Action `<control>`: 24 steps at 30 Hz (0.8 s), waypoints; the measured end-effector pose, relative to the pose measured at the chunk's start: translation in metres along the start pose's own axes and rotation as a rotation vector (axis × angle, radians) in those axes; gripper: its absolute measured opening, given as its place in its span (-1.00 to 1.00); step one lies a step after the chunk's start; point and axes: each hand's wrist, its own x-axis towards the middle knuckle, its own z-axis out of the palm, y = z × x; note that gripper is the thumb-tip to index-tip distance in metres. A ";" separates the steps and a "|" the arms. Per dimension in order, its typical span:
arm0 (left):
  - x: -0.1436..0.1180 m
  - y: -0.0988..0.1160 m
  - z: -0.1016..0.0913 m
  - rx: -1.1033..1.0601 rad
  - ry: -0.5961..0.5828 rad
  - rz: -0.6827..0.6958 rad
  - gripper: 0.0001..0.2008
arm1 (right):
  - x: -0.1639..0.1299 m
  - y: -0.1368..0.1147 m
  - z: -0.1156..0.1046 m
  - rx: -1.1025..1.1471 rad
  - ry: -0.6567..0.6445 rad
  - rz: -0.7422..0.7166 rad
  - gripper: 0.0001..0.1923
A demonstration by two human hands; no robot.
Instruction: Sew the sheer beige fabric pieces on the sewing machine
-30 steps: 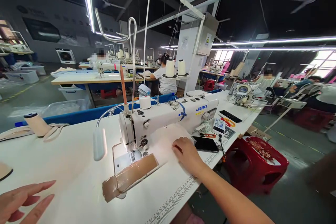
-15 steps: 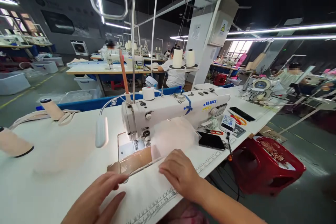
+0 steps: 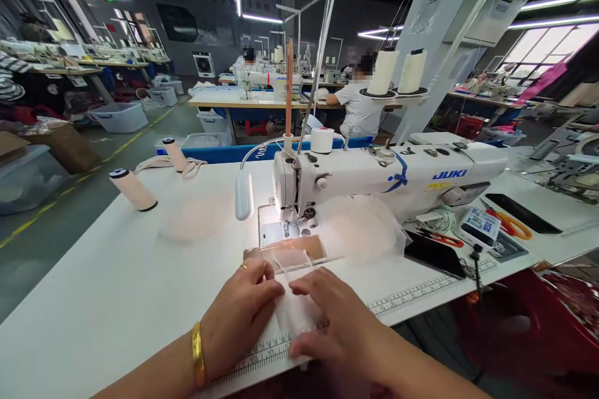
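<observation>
Both my hands rest on a small piece of sheer white mesh fabric [image 3: 291,310] at the front edge of the white sewing table [image 3: 116,287]. My left hand [image 3: 241,315], with a gold bangle and a ring, presses its left side. My right hand [image 3: 334,318] presses its right side, fingers spread flat. Just beyond them lies a brown tape strip [image 3: 285,250] on the machine bed, under the needle area [image 3: 286,227] of the white JUKI sewing machine [image 3: 374,177]. A heap of the same sheer fabric [image 3: 362,227] sits under the machine arm.
Two beige thread cones [image 3: 135,189] lie at the table's left. A black phone [image 3: 433,254], orange scissors [image 3: 512,223] and a small card [image 3: 477,225] lie to the right. A red stool [image 3: 568,308] stands by the table. Other people sew at tables behind.
My view swung left and down. My left hand came in from the left and my right hand drew back from the machine; both now press the mesh piece at the table's front edge.
</observation>
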 end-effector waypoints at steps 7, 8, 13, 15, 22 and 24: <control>0.004 -0.004 -0.029 -0.290 -0.237 -0.157 -0.86 | 0.010 -0.016 -0.005 0.462 0.113 0.279 -0.90; 0.006 -0.009 -0.035 -0.366 -0.305 -0.222 -0.81 | 0.009 -0.015 -0.009 0.578 0.128 0.334 -0.84; 0.029 -0.027 -0.044 -0.685 -0.421 -0.438 -0.59 | 0.008 -0.002 -0.027 0.628 -0.129 0.517 -0.75; 0.041 -0.024 -0.037 -0.642 -0.440 -0.437 -0.60 | 0.014 0.001 -0.030 0.436 -0.182 0.492 -0.66; 0.065 -0.021 -0.015 -0.651 -0.294 -0.435 -0.70 | 0.063 0.025 -0.035 0.483 -0.240 0.391 -0.77; 0.064 -0.026 -0.014 -0.702 -0.261 -0.546 -0.65 | 0.073 0.034 -0.037 0.555 -0.312 0.409 -0.88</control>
